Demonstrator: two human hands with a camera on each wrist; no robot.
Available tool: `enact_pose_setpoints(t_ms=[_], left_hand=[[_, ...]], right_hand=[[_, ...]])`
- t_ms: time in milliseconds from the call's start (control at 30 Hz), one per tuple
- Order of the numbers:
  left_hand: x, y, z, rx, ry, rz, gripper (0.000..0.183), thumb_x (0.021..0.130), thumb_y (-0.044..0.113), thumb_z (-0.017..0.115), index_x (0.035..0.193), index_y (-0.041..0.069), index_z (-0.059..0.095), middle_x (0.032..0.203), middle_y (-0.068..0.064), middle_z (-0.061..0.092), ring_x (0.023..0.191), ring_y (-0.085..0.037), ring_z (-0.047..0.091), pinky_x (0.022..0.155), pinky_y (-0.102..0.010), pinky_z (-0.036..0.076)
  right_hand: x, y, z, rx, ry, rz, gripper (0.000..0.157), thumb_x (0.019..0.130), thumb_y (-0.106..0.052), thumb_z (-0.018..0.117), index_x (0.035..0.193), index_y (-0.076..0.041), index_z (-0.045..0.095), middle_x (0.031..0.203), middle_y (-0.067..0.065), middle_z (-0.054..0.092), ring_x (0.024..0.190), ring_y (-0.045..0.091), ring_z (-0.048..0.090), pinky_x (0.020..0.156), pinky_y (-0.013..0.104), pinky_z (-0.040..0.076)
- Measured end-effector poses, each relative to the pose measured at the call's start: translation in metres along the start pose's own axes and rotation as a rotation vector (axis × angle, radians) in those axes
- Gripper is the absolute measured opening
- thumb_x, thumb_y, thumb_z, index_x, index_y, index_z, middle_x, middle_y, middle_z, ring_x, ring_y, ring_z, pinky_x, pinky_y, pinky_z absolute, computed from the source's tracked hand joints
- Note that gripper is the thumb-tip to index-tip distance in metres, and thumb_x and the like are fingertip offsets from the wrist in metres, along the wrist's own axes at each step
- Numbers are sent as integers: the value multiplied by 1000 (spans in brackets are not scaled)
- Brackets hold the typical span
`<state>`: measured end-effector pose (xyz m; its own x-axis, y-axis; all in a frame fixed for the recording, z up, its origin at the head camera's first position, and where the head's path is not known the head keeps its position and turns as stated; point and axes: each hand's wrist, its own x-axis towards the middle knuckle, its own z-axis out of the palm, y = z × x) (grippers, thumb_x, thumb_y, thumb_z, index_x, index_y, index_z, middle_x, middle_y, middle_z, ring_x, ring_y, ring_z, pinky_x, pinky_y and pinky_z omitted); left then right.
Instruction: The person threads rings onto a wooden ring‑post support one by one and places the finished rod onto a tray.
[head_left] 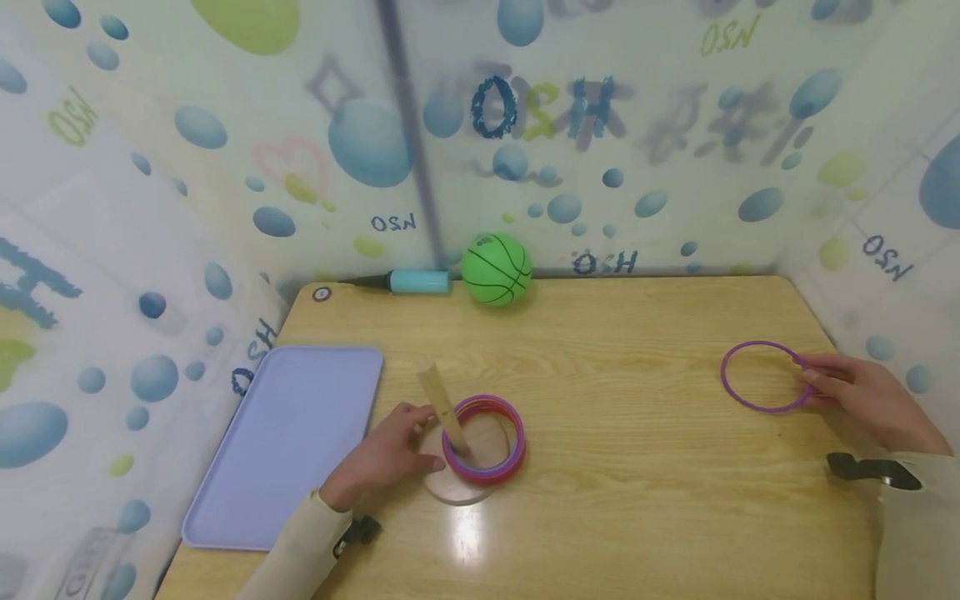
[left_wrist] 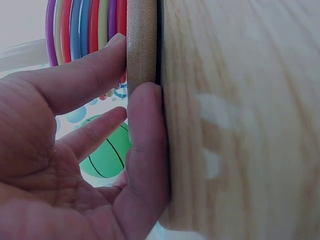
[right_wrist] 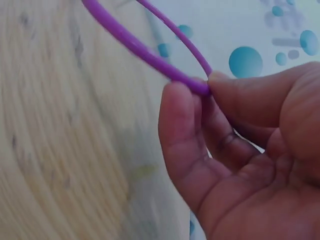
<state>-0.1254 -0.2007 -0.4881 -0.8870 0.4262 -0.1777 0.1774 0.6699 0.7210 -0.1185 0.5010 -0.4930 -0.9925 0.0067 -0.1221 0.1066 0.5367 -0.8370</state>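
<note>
A round wooden base (head_left: 452,492) with an upright wooden post (head_left: 441,404) stands on the table left of the middle. Several coloured rings (left_wrist: 93,30) are stacked around the post, a purple one on top in the head view. My left hand (head_left: 390,450) grips the base's left edge, thumb on its upper face and fingers at the rim, as the left wrist view shows. Far to the right, my right hand (head_left: 862,396) pinches a thin purple ring (head_left: 761,342) between thumb and fingers, held above the table.
A pale lilac tray (head_left: 285,450) lies at the left. Along the back edge are a green ball (head_left: 497,269) and a light-blue cylinder with a dark nozzle (head_left: 420,282). Patterned curtains (head_left: 637,167) enclose the wooden table (head_left: 637,500) at the back and sides.
</note>
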Motion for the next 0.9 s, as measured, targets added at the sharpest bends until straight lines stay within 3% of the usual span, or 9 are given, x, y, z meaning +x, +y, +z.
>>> enact_pose_setpoints(t_ms=[133, 267, 400, 633, 767, 900], left_hand=[[-1, 1, 0, -1, 0, -2, 70, 79, 25, 93, 142, 23, 66, 114, -13, 57, 99, -22, 54, 86, -40, 50], [-1, 1, 0, -2, -4, -12, 68, 80, 25, 93, 142, 23, 66, 115, -13, 57, 100, -22, 55, 88, -41, 51], [0, 2, 0, -5, -4, -17, 71, 80, 25, 93, 145, 23, 64, 116, -13, 57, 99, -22, 54, 86, -40, 50], [0, 2, -1, 1, -11, -8, 74, 80, 25, 93, 147, 23, 63, 115, -13, 57, 97, -22, 52, 82, -36, 48], [-1, 2, -1, -2, -15, -18, 75, 79, 25, 93, 148, 22, 62, 115, -13, 57, 99, -22, 54, 83, -37, 49], [-2, 1, -1, 3, -6, -29, 75, 79, 24, 93, 148, 23, 62, 114, -13, 57, 99, -23, 54, 83, -38, 50]], right_hand=[[2, -6, 2, 105, -31, -49, 22, 108, -10, 59, 126, -21, 62, 102, -12, 73, 89, 5, 74, 77, 27, 63], [3, -18, 9, 150, -46, -84, 32, 108, -5, 57, 125, -32, 63, 104, -9, 73, 92, 5, 74, 77, 27, 63], [4, -38, 19, 153, -53, -108, 33, 108, -6, 56, 127, -32, 62, 103, -8, 72, 93, 5, 73, 77, 26, 63], [2, -76, 35, 115, -57, -140, 28, 109, -9, 55, 135, -21, 60, 104, -8, 72, 92, 8, 73, 76, 26, 63], [3, -100, 47, 81, -59, -164, 29, 110, -14, 55, 138, -13, 58, 104, -1, 70, 93, 11, 73, 78, 30, 64], [4, -125, 59, 261, -109, -236, 32, 109, -5, 54, 140, -5, 58, 103, 5, 71, 91, 14, 74, 77, 33, 64]])
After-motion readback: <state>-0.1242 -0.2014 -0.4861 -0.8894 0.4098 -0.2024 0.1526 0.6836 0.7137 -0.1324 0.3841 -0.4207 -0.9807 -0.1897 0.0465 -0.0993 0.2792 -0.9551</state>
